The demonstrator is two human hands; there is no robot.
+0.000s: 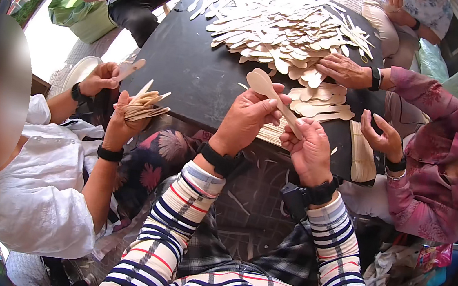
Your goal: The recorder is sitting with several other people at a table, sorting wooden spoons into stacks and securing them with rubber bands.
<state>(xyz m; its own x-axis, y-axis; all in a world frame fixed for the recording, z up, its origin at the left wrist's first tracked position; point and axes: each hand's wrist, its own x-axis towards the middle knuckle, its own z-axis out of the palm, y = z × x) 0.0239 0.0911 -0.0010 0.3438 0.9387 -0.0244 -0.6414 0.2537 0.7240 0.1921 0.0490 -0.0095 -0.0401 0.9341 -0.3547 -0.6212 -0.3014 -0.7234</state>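
Above the near edge of the black table (186, 72), I hold pale wooden spoons (261, 83) at a slant, bowl end up and to the left. They look like two or so stacked together; I cannot tell the exact count. My left hand (242, 117) is closed round them just below the bowls, thumb on top. The handle end is pinched between the thumb and fingers of my right hand (311, 150). Beneath my hands, a row of wooden pieces (270, 133) lies at the table edge, partly hidden.
A large heap of wooden spoons (292, 29) covers the far table. Smaller stacked spoons (322, 102) and an upright bundle (361, 153) sit to the right. A co-worker's hand (344, 71) reaches into the heap; another person's hand (127, 117) at left grips several spoons.
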